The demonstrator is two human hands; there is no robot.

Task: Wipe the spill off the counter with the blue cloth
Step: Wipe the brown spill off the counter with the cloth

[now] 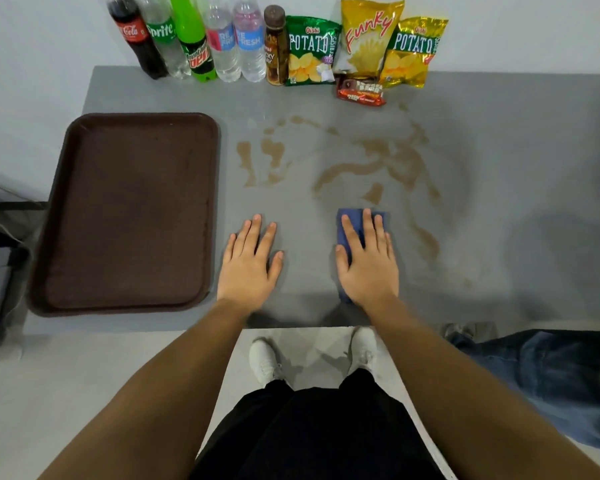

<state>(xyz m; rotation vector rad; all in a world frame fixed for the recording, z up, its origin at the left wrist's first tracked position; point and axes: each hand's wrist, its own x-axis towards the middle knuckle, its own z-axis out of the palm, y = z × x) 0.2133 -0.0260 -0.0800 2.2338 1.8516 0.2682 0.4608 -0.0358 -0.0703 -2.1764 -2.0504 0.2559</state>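
Note:
A brown liquid spill (378,164) spreads in streaks and puddles over the middle of the grey counter (499,202), with a separate patch (267,157) further left. The folded blue cloth (346,230) lies flat near the front edge, just below the spill. My right hand (368,261) presses down on the cloth, fingers spread, covering most of it. My left hand (252,261) rests flat and empty on the bare counter to the left of the cloth, fingers apart.
A brown tray (129,213) lies at the counter's left end. Several drink bottles (194,39) and snack bags (368,43) line the back wall, with a small red packet (361,93) in front. Another person's jeans-clad leg (541,368) stands at the right.

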